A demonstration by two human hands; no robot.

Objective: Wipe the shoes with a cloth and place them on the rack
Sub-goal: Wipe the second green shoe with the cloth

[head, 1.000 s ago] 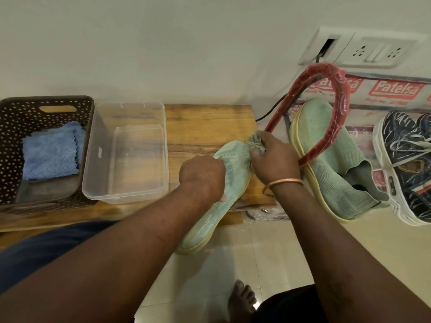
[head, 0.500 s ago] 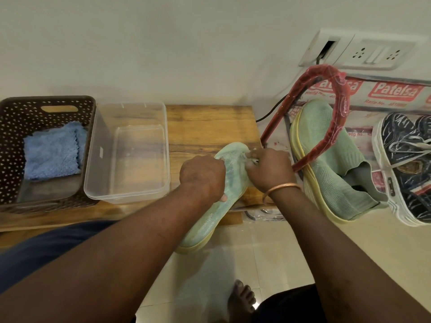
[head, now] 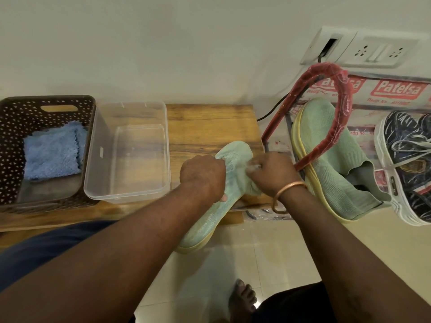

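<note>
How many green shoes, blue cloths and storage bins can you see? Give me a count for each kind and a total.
Green shoes: 2, the held shoe and the racked shoe.
Blue cloths: 1, the blue cloth in the brown basket.
Storage bins: 2, the brown basket and the clear tub.
Total: 5.

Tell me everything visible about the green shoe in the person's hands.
The green shoe is a pale mint knit slip-on with perforated toe and yellowish sole. It lies slanted, toe over the front edge of the wooden table, heel out over the floor. The left hand grips its middle; the right hand, curled round a mostly hidden cloth, presses its right side near the toe.
</note>
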